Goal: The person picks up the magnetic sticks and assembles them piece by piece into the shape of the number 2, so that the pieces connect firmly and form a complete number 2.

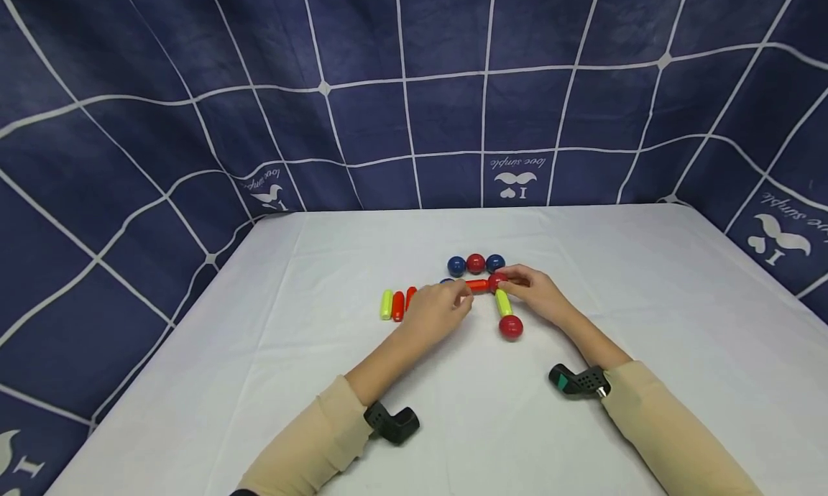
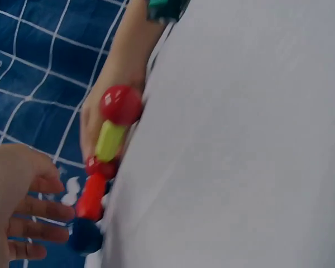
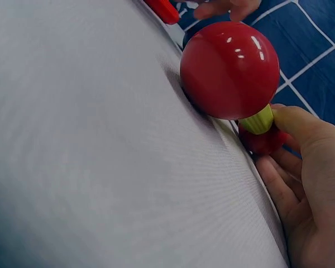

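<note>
A joined toy piece lies on the table: a blue ball (image 2: 85,237), a red stick (image 1: 477,286), a red corner ball (image 1: 497,282), a yellow-green stick (image 1: 503,303) and a red end ball (image 1: 510,328). With thumb and fingers, my right hand (image 1: 538,293) holds the corner ball, near where the yellow-green stick joins it. My left hand (image 1: 435,310) is beside the blue ball, fingers loosely bent and apart in the left wrist view. Whether a fingertip touches that ball I cannot tell. In the head view this hand mostly covers the blue ball.
Behind the joined piece stand a loose blue ball (image 1: 456,267), a red ball (image 1: 476,264) and another blue ball (image 1: 495,263). Left of my left hand lie a yellow-green stick (image 1: 386,305) and red sticks (image 1: 398,306). A dark blue checked cloth (image 1: 446,115) hangs behind the white table (image 1: 310,381).
</note>
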`<state>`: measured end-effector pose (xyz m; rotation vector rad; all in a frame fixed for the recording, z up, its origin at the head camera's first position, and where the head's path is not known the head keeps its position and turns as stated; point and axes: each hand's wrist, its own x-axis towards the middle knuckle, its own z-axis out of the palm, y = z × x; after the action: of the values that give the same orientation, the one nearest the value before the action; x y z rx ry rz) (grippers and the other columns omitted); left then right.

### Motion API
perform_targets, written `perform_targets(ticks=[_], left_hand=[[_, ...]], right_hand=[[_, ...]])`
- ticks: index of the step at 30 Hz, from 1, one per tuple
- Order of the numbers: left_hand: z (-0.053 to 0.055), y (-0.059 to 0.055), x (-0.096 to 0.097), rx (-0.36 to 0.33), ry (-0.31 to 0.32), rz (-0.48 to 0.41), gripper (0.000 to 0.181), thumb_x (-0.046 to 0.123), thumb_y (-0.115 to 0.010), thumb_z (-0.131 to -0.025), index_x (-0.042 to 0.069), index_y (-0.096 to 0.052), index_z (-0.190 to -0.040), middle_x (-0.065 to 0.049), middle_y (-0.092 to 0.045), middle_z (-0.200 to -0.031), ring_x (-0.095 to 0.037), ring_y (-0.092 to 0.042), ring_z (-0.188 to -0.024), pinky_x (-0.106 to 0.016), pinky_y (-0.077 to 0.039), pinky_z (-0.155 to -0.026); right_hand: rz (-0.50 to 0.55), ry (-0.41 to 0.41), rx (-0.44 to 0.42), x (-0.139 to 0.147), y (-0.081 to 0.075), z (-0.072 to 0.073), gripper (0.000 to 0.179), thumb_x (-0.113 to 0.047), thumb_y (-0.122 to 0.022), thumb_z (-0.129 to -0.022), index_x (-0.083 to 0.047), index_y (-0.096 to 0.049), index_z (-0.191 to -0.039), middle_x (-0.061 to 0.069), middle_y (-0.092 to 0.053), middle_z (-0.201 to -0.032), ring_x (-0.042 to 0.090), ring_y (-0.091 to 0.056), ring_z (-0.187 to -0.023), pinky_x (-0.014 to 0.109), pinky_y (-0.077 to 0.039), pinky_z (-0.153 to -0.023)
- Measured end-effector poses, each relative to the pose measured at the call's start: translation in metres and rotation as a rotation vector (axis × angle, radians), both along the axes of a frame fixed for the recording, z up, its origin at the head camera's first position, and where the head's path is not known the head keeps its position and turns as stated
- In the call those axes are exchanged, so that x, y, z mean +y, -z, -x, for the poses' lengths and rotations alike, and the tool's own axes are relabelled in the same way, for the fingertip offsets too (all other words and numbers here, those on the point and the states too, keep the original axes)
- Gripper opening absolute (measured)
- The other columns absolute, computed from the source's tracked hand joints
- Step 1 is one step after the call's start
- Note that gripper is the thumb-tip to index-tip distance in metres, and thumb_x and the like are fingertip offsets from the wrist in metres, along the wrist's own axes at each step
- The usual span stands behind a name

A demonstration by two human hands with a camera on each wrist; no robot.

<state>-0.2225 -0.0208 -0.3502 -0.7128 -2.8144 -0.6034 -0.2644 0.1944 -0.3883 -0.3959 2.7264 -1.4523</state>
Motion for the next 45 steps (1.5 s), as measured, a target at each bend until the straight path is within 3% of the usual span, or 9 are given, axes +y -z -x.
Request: perform_targets(ticks=[2,5,7,12,18,24,33,45], left_hand=[[0.007,-0.006,-0.011,0.111,-0.051,0.093,0.016,0.027,-0.055,-0.088,0.015,-0.065,-0.089,0.003,-0.063,-0.074,-0.012,-0.054,-0.064,-0.025,-0.042,-0.060],[0.020,-0.012,-0.029,0.170,-0.131,0.159,0.016,0.028,-0.057,-0.086,0.014,-0.063,-0.082,0.001,-0.064,-0.074,-0.016,-0.056,-0.066,-0.030,-0.043,-0.060],[0.027,-0.015,-0.042,0.163,-0.171,0.176,0.018,0.030,-0.058,-0.086,0.013,-0.063,-0.081,-0.001,-0.064,-0.075,-0.018,-0.058,-0.068,-0.032,-0.043,-0.060],[0.038,-0.016,-0.062,0.031,-0.227,0.266,0.025,0.038,-0.058,-0.085,0.014,-0.062,-0.082,0.000,-0.060,-0.076,-0.018,-0.054,-0.073,-0.032,-0.042,-0.065],[0.045,-0.009,-0.074,-0.110,-0.167,0.365,0.038,0.053,-0.056,-0.081,0.016,-0.061,-0.076,0.002,-0.054,-0.076,-0.016,-0.047,-0.077,-0.031,-0.033,-0.070],[0.047,0.001,-0.078,-0.184,-0.144,0.363,0.045,0.060,-0.057,-0.076,0.016,-0.060,-0.080,0.003,-0.051,-0.075,-0.014,-0.045,-0.076,-0.031,-0.030,-0.071],[0.045,0.002,-0.074,-0.182,-0.095,0.313,0.035,0.048,-0.058,-0.079,0.016,-0.054,-0.066,0.002,-0.050,-0.073,-0.014,-0.044,-0.075,-0.031,-0.028,-0.070],[0.047,0.005,-0.064,-0.102,-0.034,0.212,0.022,0.037,-0.058,-0.081,0.016,-0.052,-0.077,0.004,-0.049,-0.061,-0.013,-0.046,-0.060,-0.026,-0.030,-0.060]], right_hand=[[-0.011,0.007,0.006,0.000,0.000,0.001,0.046,-0.035,-0.057,-0.088,-0.006,-0.053,-0.123,0.015,-0.057,-0.120,0.027,-0.054,-0.107,0.042,-0.045,-0.092],[-0.014,0.008,0.004,0.000,0.000,0.001,0.045,-0.035,-0.057,-0.088,-0.006,-0.053,-0.123,0.015,-0.057,-0.121,0.027,-0.053,-0.107,0.042,-0.044,-0.093],[-0.013,0.007,0.002,0.000,0.001,0.000,0.045,-0.035,-0.057,-0.088,-0.006,-0.053,-0.123,0.015,-0.057,-0.121,0.027,-0.053,-0.107,0.043,-0.044,-0.094],[-0.013,0.014,-0.001,0.000,0.002,0.001,0.046,-0.037,-0.056,-0.088,-0.007,-0.053,-0.123,0.014,-0.057,-0.121,0.027,-0.053,-0.108,0.043,-0.043,-0.094],[-0.018,0.015,0.005,0.000,0.003,0.001,0.046,-0.036,-0.056,-0.088,-0.007,-0.053,-0.123,0.015,-0.056,-0.122,0.028,-0.053,-0.109,0.044,-0.043,-0.095],[-0.023,0.015,0.006,0.000,0.005,0.002,0.046,-0.037,-0.056,-0.088,-0.007,-0.054,-0.122,0.014,-0.057,-0.121,0.027,-0.054,-0.108,0.043,-0.044,-0.094],[-0.023,0.026,0.002,0.000,0.005,0.002,0.046,-0.039,-0.056,-0.088,-0.008,-0.054,-0.122,0.014,-0.057,-0.120,0.026,-0.054,-0.106,0.042,-0.045,-0.092],[-0.024,0.021,0.004,-0.001,0.003,0.002,0.045,-0.038,-0.056,-0.088,-0.008,-0.054,-0.122,0.014,-0.057,-0.120,0.026,-0.054,-0.105,0.042,-0.045,-0.092]])
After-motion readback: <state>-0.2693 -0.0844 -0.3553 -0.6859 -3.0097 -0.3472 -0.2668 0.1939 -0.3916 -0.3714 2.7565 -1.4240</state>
